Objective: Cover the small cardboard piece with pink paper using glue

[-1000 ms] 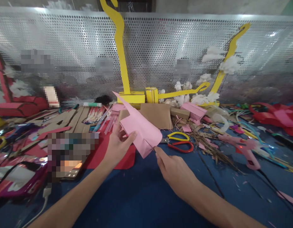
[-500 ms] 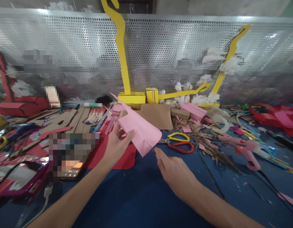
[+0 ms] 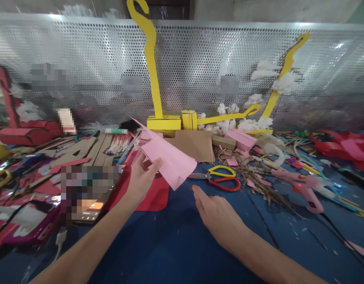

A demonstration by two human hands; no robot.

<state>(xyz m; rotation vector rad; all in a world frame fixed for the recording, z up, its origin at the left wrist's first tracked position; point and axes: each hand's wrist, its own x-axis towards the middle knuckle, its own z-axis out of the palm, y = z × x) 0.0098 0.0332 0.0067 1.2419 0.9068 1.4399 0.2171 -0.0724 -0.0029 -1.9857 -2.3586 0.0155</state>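
Pinched in my left hand (image 3: 143, 173), thumb on top, is a folded sheet of pink paper (image 3: 171, 159). It tapers to a long point at its far left and curves down to a lower right edge. My right hand (image 3: 219, 209) is closed around a thin dark pointed tool (image 3: 188, 184), whose kind I cannot make out. Its tip meets a small slit or crease near the paper's lower edge; most of the tool is hidden in my fingers. Scissors (image 3: 223, 177) with yellow and red handles lie just beyond my right hand.
Red paper (image 3: 154, 199) lies under my left hand. A phone-like device (image 3: 90, 193) sits at left, a pink glue gun (image 3: 303, 185) with a cord at right. Yellow paper hook shapes (image 3: 152, 75), cardboard (image 3: 194, 144) and dry twigs (image 3: 261, 181) stand or lie behind.
The pink paper and my left hand have shifted slightly left and up. My right hand has hardly moved, and more of the thin tool now shows between it and the paper.
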